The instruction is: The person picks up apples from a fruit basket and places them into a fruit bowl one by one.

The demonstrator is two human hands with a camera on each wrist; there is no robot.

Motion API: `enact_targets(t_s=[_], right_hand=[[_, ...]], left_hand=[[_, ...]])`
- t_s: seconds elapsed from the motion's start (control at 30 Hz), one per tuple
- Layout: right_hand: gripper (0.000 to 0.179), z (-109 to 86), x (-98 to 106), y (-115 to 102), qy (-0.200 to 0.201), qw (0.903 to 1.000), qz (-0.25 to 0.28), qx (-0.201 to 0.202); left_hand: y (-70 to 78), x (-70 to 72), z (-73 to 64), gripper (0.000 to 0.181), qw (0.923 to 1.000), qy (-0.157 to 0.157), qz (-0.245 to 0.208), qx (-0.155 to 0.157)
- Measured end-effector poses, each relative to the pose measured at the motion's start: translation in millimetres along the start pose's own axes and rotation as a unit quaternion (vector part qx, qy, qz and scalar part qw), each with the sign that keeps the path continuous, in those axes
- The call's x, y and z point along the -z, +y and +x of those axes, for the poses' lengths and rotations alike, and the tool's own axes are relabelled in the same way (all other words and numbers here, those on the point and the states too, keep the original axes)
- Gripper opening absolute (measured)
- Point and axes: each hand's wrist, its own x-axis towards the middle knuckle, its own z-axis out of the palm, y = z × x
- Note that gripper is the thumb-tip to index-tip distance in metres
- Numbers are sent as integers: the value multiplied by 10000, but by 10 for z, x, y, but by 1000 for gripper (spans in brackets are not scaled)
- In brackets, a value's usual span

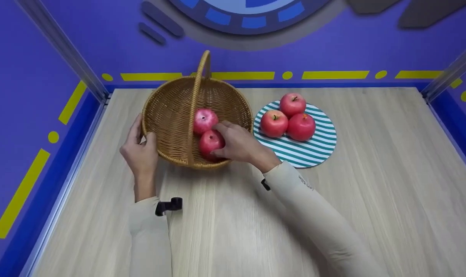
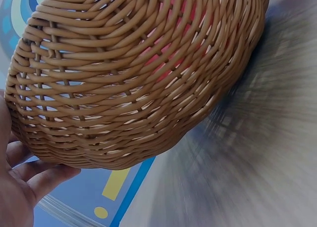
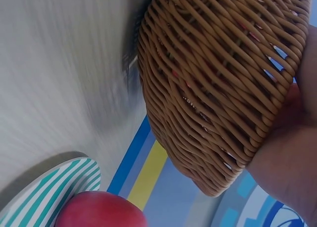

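Note:
A round brown wicker basket [image 1: 167,115] with an arched handle stands at the back left, its opening facing partly toward the head camera. My left hand [image 1: 140,154] holds its left rim, with the thumb at the edge and the fingers along the outside. Inside the basket, my right hand [image 1: 238,144] grips a red apple [image 1: 211,145] between thumb and fingers near the front right rim. Another red apple [image 1: 204,120] lies just behind it. In the right wrist view, the basket wall [image 3: 213,88] hides most of what the right hand holds.
Right of the basket lies a round green-and-white striped mat [image 1: 306,156]. Three apples [image 1: 302,127] sit together on it. Blue-purple panels [image 1: 248,57] border the wooden table [image 1: 225,223] at the back and sides.

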Motion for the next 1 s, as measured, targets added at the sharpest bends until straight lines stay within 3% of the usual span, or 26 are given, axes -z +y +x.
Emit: enact_targets(t_s=[0.47, 0.83, 1.0], right_hand=[[73, -140, 87, -3, 603, 9966, 509, 229], [72, -342, 167, 42, 1420, 9849, 816, 567], [72, -417, 168, 79, 1683, 9796, 888, 653]], left_hand=[[-3, 12, -2, 51, 10000, -56, 17, 25], [-10, -9, 7, 50, 9999, -62, 86, -115], [-16, 4, -1, 51, 10000, -36, 28, -26]])
